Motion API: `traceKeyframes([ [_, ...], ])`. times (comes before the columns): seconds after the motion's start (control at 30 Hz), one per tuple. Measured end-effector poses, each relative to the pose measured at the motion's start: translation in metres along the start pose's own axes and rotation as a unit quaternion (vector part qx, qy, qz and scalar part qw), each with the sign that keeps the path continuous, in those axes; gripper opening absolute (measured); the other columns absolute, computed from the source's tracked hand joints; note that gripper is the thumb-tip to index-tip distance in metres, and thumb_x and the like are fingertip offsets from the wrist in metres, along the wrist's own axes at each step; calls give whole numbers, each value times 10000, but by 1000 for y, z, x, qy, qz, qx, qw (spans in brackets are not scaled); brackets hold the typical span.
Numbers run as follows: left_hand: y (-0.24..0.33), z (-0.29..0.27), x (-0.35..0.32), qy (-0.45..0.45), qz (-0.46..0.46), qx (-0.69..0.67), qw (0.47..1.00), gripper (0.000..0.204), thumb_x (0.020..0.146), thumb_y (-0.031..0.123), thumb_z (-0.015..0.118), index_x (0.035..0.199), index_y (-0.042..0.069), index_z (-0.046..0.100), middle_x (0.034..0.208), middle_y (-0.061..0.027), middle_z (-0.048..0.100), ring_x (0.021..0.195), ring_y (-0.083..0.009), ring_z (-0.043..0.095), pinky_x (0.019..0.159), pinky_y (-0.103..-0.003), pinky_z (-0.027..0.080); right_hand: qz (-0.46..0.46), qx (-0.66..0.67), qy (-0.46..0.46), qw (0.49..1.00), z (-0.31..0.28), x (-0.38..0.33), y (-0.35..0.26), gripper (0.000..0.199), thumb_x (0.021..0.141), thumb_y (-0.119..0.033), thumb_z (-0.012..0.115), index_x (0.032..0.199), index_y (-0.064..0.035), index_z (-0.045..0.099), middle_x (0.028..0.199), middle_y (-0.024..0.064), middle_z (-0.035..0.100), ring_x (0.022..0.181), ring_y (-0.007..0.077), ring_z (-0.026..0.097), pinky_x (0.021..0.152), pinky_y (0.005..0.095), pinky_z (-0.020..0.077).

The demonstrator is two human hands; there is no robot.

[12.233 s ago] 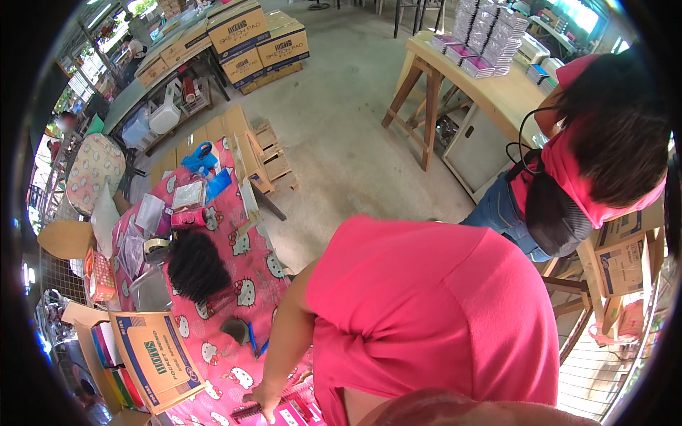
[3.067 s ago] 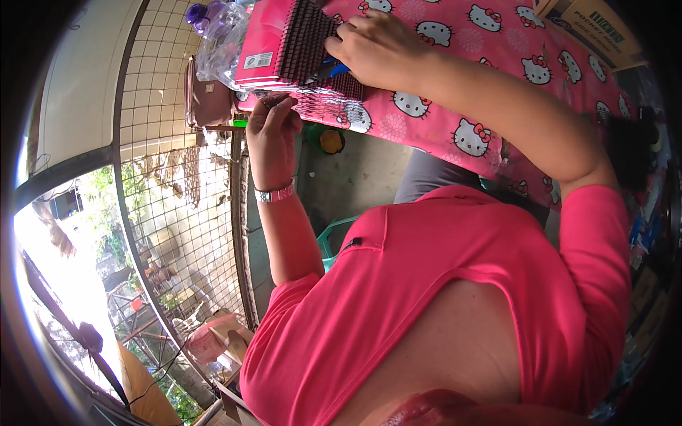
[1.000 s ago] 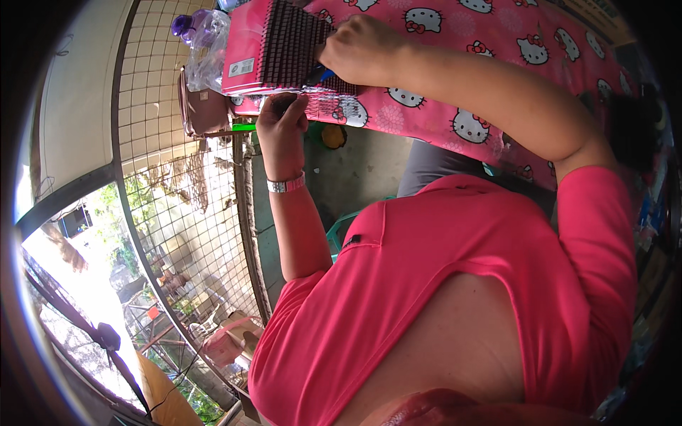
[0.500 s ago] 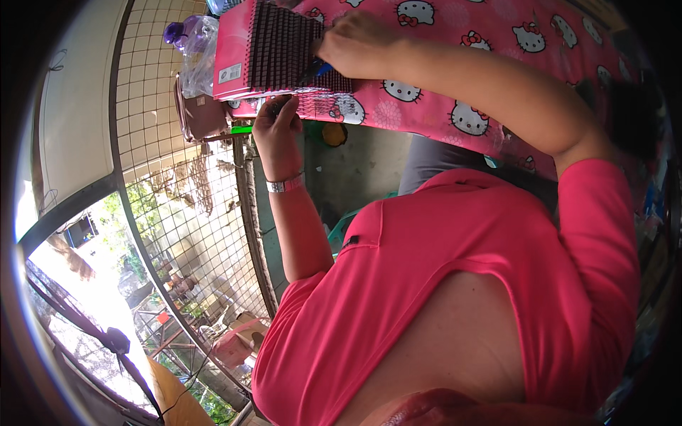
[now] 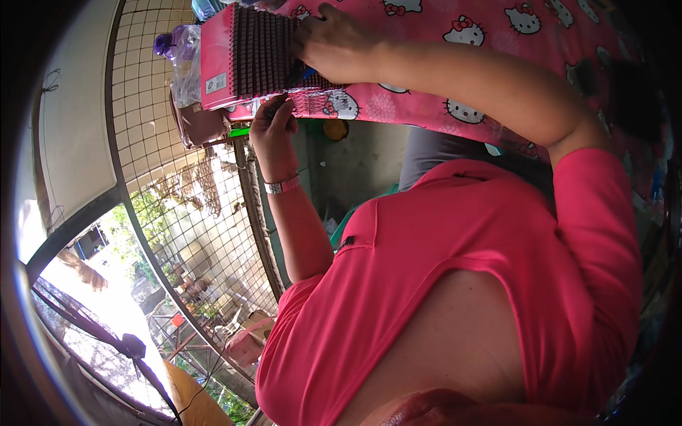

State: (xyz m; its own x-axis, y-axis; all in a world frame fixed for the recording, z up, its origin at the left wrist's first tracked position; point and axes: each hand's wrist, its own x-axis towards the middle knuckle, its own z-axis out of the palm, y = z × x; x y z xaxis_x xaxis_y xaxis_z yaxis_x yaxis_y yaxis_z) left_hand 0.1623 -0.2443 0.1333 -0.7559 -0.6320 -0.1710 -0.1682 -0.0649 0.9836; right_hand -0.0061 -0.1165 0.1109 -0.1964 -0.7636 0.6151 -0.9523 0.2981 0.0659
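Pink and flat, the tray (image 5: 217, 57) filled with rows of small dark pieces (image 5: 259, 50) lies at the edge of the cartoon-cat tablecloth (image 5: 455, 28). Your right hand (image 5: 334, 46) rests on top, fingers curled down over the dark rows, forearm stretched out from the pink sleeve. Your left hand (image 5: 273, 128) reaches up from below, wrist bent, fingertips (image 5: 273, 108) pinching the tray's near edge. A plastic bottle (image 5: 181, 60) stands just beyond the tray.

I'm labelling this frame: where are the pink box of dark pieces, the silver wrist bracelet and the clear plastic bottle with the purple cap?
pink box of dark pieces (image 5: 217, 57), head view, pink left side.
silver wrist bracelet (image 5: 283, 186), head view, band.
clear plastic bottle with the purple cap (image 5: 186, 67), head view, body.
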Motion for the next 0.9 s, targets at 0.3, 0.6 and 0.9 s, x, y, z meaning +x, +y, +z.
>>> traceKeyframes([
  [0.3, -6, -2, -2, 19, 57, 102, 993, 173, 842, 5, 684, 1007, -21, 642, 809, -21, 648, 580, -50, 515, 513, -199, 391, 18, 126, -129, 984, -6, 6, 0, 137, 776, -162, 556, 722, -94, 662, 742, 33, 648, 758, 208, 653, 704, 359, 527],
  [0.6, -14, -1, -2, 27, 21, 16, 999, 152, 855, 4, 662, 1001, -15, 623, 804, -25, 624, 574, -60, 513, 508, -203, 393, -24, 51, -50, 997, -5, 0, 1, 137, 771, -155, 560, 815, -97, 676, 770, 66, 673, 808, 222, 666, 793, 371, 510],
  [0.9, -13, 5, -8, 46, -7, -31, 998, 135, 865, 23, 647, 995, 1, 617, 765, -17, 601, 576, -71, 502, 525, -219, 388, -6, 63, -81, 995, 7, -9, 10, 158, 795, -171, 543, 869, -106, 666, 802, 45, 639, 838, 208, 643, 792, 390, 514],
])
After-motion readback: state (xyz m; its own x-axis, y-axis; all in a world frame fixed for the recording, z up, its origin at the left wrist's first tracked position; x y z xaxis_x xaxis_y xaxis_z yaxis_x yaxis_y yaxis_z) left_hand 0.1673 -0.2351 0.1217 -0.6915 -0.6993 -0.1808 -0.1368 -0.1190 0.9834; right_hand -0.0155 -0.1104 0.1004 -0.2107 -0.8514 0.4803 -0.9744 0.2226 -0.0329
